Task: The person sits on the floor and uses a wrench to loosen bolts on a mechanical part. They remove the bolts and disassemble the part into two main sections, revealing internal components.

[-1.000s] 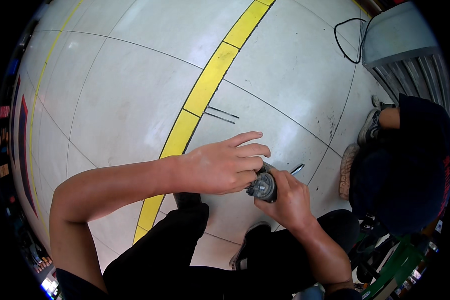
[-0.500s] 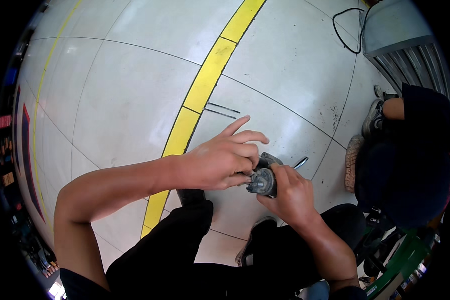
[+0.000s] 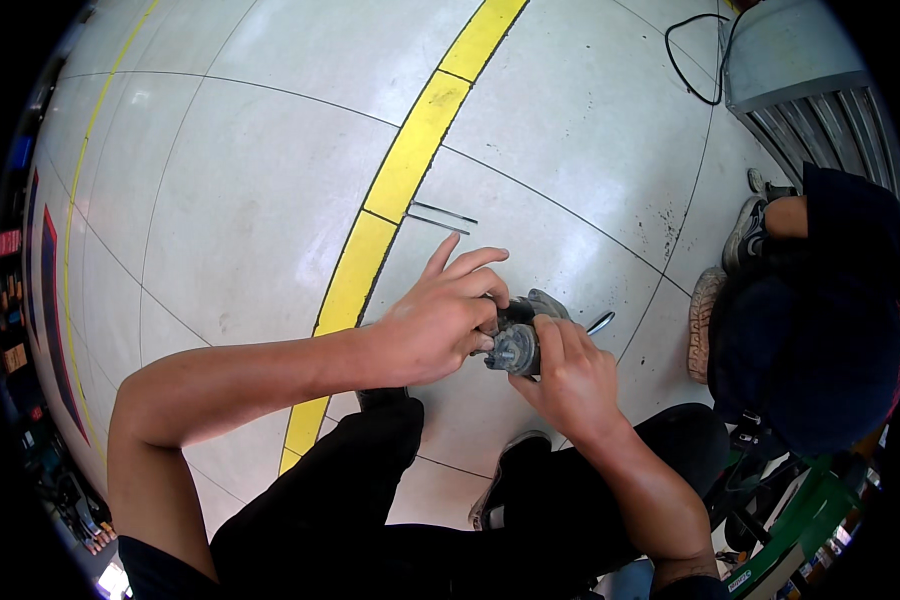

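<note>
A greasy dark metal part that looks like a starter motor (image 3: 515, 347) is held above the floor, with a round end and a short shaft facing me. My right hand (image 3: 573, 368) wraps round its right side, thumb below and fingers on top. At its left edge, my left hand (image 3: 440, 322) pinches with thumb and bent fingers. Whatever lies between those fingertips is too small and hidden to name. Its other fingers stick up and apart. Past the right hand shows the shiny end of a metal tool (image 3: 601, 323). Two thin metal rods (image 3: 440, 219) lie on the floor beyond my left hand.
A yellow line (image 3: 395, 165) crosses the pale tiled floor. At the right a person in dark clothes (image 3: 810, 310) crouches close by. Behind them stands a grey metal cabinet (image 3: 795, 60) with a black cable (image 3: 680, 75). A green frame (image 3: 805, 520) is at the lower right.
Both hands and the motor part have shifted slightly left. The part has tilted so more of its dark body shows, and my left fingers have curled in nearer its far side.
</note>
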